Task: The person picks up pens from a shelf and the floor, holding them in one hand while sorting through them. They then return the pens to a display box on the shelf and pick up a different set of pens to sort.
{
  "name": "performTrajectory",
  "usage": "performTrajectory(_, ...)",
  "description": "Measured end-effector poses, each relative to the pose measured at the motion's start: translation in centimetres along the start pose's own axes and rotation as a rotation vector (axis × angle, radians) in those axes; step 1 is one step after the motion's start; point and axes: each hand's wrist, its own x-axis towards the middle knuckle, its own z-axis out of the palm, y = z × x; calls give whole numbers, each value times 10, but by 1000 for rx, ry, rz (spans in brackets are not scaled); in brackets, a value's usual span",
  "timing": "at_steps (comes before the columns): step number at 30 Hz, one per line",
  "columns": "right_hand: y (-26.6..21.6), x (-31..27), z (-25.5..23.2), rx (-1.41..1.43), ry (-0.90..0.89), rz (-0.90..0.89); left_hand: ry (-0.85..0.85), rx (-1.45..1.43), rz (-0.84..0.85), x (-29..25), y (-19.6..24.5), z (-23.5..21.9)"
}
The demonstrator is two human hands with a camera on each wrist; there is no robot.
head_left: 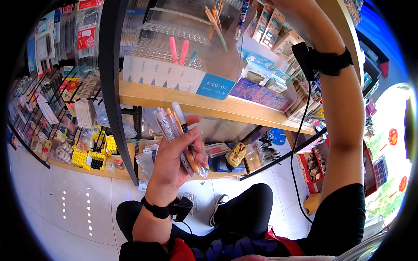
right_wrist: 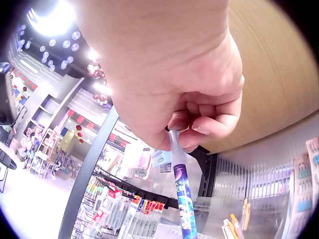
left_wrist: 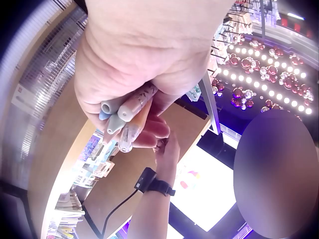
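My left hand (head_left: pixel 178 152) grips a bundle of several pens (head_left: pixel 164 124) in front of the shelf edge, some whitish with printed barrels, one orange, one with a dark section. In the left wrist view, their rounded ends (left_wrist: pixel 117 122) poke out below the palm. Up at the top shelf, my right hand (right_wrist: pixel 204 94) pinches a pen (right_wrist: pixel 184 199) by its clear end; its barrel has a blue and purple space pattern. The head view cuts off most of that hand. Beneath and beside this pen stands a clear tiered pen rack (head_left: pixel 161 48) with pink and orange pens.
A wooden shelf board (head_left: pixel 174 98) with a black upright (head_left: pixel 111 87) runs before me. Boxed goods (head_left: pixel 265 82) stand right of the rack. Hooks with packaged items (head_left: pixel 78 100) hang at left. A black cable (head_left: pixel 300 130) trails from my right wrist. Lower down lies a yellow patterned pouch (head_left: pixel 236 154).
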Motion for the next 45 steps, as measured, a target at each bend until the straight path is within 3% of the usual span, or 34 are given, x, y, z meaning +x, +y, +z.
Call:
performTrajectory(5, -8, -1, 1, 49, 3, 73, 10, 2, -5, 1, 0, 0)
performTrajectory(9, 20, 15, 18, 71, 19, 11, 20, 3, 3, 1, 1, -1)
performTrajectory(11, 33, 21, 30, -122, 145, -207, 21, -1, 3, 1, 1, -2)
performTrajectory(15, 46, 25, 55, -171, 201, -316, 1, -72, -6, 1, 2, -2)
performTrajectory(21, 54, 21, 85, -276, -24, -242, 1, -34, 4, -1, 3, -1)
performTrajectory(22, 52, 19, 85, -273, -27, -242, 15, 4, 12, -1, 3, 1)
performTrajectory(24, 45, 9, 83, -355, 143, -393, -1, -18, 1, -1, 4, 0)
performTrajectory(26, 3, -18, 68, -224, 187, -462, -6, -44, -10, -2, 5, -1)
performTrajectory(28, -11, -45, 78, 88, 100, -494, -60, -15, -28, -2, 6, -2)
performTrajectory(29, -28, -72, 69, 290, -200, -348, -54, -18, -28, -2, 7, -2)
performTrajectory(31, -62, -112, 45, 110, -624, -228, -122, -119, -51, -3, 8, -1)
performTrajectory(32, -48, -129, 63, 65, -539, -427, -120, -119, -53, -4, 7, -1)
performTrajectory(35, -57, -141, 70, 271, -906, -38, -138, -50, -62, -5, 5, -2)
performTrajectory(39, -47, -147, 79, 473, -921, 82, -167, -1, -91, -3, 3, -16)
performTrajectory(41, -39, -150, 82, 583, -835, 121, -197, 41, -97, -3, 2, -11)
performTrajectory(43, -36, -144, 75, 547, -764, 102, -135, 73, 63, -6, 3, 3)
performTrajectory(45, -32, -133, 66, 516, -701, 82, -135, 50, 53, -7, 5, 5)
